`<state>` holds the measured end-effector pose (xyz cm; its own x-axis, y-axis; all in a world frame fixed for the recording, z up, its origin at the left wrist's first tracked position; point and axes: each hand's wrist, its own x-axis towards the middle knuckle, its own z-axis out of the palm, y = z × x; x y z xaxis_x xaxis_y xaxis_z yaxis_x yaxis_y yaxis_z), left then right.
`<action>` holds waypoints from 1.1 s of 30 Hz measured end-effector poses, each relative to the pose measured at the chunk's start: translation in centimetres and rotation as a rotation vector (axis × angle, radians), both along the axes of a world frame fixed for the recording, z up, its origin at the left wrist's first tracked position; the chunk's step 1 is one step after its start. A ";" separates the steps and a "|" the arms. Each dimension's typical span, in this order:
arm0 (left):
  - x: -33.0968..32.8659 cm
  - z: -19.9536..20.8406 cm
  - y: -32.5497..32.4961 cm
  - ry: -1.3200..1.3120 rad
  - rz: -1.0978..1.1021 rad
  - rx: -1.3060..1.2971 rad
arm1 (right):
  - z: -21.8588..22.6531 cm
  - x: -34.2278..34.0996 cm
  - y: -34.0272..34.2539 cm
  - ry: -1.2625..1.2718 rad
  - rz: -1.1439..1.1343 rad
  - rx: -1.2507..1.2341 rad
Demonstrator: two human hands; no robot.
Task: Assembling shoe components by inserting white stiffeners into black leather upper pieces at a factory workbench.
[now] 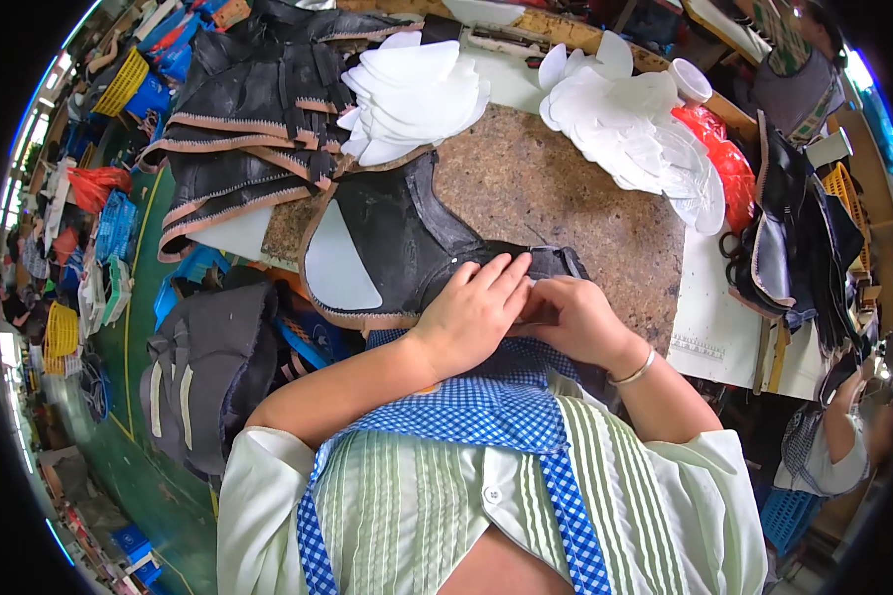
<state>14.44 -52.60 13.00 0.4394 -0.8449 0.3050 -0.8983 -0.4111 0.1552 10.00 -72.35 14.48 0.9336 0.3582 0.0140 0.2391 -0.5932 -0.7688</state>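
Although a white insert (337, 263) already sits in the black leather piece (392, 213) on the tabletop (556, 169), that piece's right end, under the flat left grip (476, 305) and curled right grip (574, 317) (whether clamped, I cannot tell), seems unfinished, with more white pieces (417, 94) stacked beyond.

Workshop: stitched black pieces (253, 99), white cutouts (417, 94), seemingly baskets (62, 332).

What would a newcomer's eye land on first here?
Probably the left white heap and right white heap of flat pieces, toward the far side of the brown board. Next, the black piece at centre, its pale patch on the left, with the left hand on it. Then the bright red plastic beside the right heap.
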 end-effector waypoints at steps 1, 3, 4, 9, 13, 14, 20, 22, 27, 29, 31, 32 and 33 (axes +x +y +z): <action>0.1 0.1 -0.2 0.043 -0.021 0.042 | -0.3 -0.2 -0.7 0.102 -0.140 0.201; 0.0 0.4 -0.7 0.111 -0.061 0.098 | -1.8 -0.3 -2.0 -0.016 -0.460 0.283; -0.2 0.4 -0.8 0.111 -0.057 0.097 | -1.5 -0.1 -2.2 -0.109 -0.505 0.124; -0.7 0.6 -2.4 -0.041 -0.005 0.233 | -2.7 -0.1 -2.6 -0.376 -0.322 -0.233; -1.2 1.0 -4.0 -0.118 0.020 0.306 | -1.7 -0.6 -3.5 -0.365 -0.283 -0.248; -1.2 1.1 -4.1 -0.114 0.023 0.233 | -1.3 -0.5 -4.2 -0.208 -0.239 -0.073; 0.8 9.9 -1.3 0.567 0.028 -0.642 | -2.0 -0.1 -9.2 0.139 -0.769 1.113; 0.4 14.0 0.7 0.964 0.031 -0.853 | -2.9 -0.6 -6.9 -0.071 -0.374 1.110; 2.9 13.9 2.6 1.496 -0.273 -1.637 | 6.6 2.7 -5.4 -0.029 0.174 0.958; 4.0 12.4 5.2 1.601 -0.347 -1.752 | 9.0 2.8 -5.1 -0.121 0.223 0.713; 5.0 10.3 7.6 1.695 -0.387 -1.818 | 10.4 3.0 -4.1 -0.335 0.201 0.459; 5.2 9.5 8.3 1.739 -0.385 -1.825 | 10.1 3.3 -4.0 -0.392 0.163 0.356; 5.2 8.7 8.9 1.782 -0.381 -1.834 | 9.2 3.7 -3.9 -0.160 0.104 0.385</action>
